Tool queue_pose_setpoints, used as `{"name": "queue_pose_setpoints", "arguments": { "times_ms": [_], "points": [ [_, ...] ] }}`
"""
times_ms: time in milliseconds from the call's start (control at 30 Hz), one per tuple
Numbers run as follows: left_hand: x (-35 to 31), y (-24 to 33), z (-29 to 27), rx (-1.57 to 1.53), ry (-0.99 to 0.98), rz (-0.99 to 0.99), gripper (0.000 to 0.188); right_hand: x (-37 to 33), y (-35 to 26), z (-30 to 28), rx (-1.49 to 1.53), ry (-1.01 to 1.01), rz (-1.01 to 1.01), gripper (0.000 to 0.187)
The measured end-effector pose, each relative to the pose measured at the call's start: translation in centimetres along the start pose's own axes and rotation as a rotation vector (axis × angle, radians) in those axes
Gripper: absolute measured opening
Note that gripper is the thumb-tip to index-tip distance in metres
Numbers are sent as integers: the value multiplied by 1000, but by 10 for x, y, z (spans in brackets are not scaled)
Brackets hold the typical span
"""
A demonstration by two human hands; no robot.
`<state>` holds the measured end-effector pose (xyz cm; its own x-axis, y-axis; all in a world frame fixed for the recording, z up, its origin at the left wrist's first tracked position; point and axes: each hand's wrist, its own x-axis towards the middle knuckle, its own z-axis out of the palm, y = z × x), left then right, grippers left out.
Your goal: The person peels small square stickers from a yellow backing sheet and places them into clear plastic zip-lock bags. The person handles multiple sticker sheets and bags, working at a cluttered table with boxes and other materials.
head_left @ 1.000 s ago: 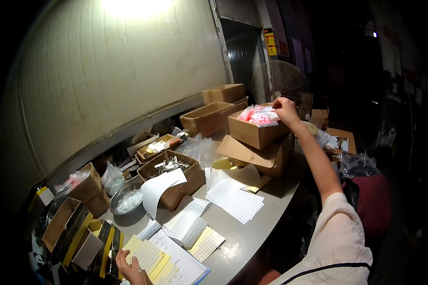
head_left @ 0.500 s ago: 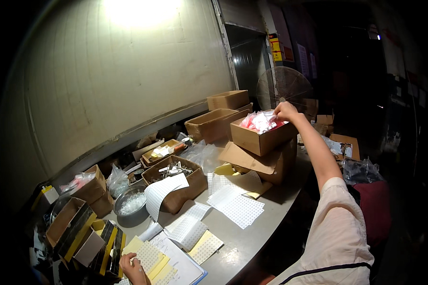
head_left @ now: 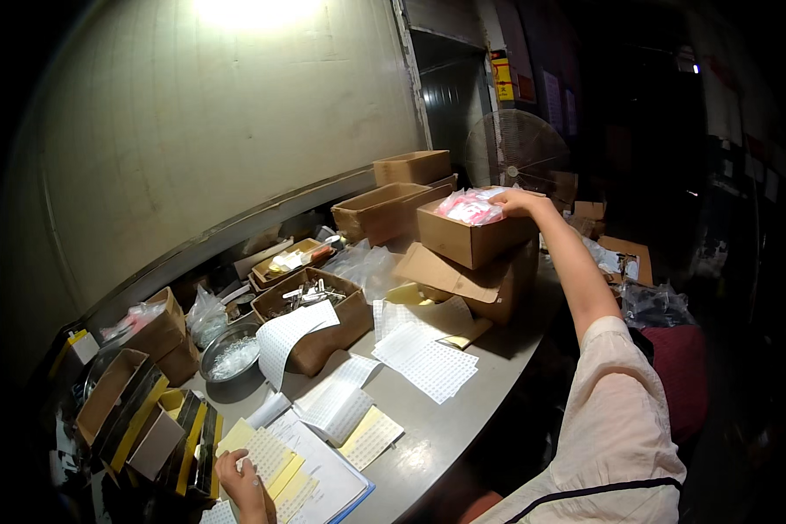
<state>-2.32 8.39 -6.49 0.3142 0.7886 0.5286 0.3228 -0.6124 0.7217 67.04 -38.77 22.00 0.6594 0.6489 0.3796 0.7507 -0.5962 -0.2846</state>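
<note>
My right hand (head_left: 517, 203) reaches over a small cardboard box (head_left: 476, 246). Its closed fingers are on the clear plastic packets (head_left: 467, 208) with white and pink in them that fill the box; the fingertips are partly hidden. Near the lower edge, my left hand (head_left: 240, 482) rests with loosely bent, slightly spread fingers on yellow sticker sheets (head_left: 266, 447). Those sheets lie over white paper on a blue-edged clipboard (head_left: 356, 506).
White sticker sheets (head_left: 428, 362) are spread over the grey table (head_left: 415, 456). A carton of metal parts (head_left: 327, 327), a metal bowl (head_left: 227, 371) of clear pieces and black-yellow boxes (head_left: 131, 419) stand left. Empty cartons (head_left: 380, 212) and a fan (head_left: 515, 144) are behind.
My right hand has lowered slightly onto the packets, its fingers reaching further in. The left hand stays on the yellow sheets. The whole view has shifted a little.
</note>
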Motion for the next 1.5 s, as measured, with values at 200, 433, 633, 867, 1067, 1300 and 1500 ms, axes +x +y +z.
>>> {"name": "queue_pose_setpoints", "arguments": {
  "times_ms": [200,433,633,867,1067,1300,1500],
  "points": [
    [1,2,-25,19,30,24,14,-12,-68,4,-326,430,96,18],
    [-7,37,-16,45,80,102,32,-6,-107,-32,-288,1075,-60,17],
    [-13,64,-36,-117,-25,101,38,-70,-267,15,722,396,-435,14],
    [-35,97,-20,-1068,-704,-183,59,-193,-428,160,386,-270,-927,19],
    [-50,117,-23,-930,-591,-266,33,-197,-478,239,871,-565,-655,30],
    [-31,99,-27,-1000,-266,-377,25,-176,-455,277,1411,-970,-159,24],
    [-33,103,-24,-911,-335,-535,25,-186,-433,291,1515,-1094,-84,14]
  ]
}}
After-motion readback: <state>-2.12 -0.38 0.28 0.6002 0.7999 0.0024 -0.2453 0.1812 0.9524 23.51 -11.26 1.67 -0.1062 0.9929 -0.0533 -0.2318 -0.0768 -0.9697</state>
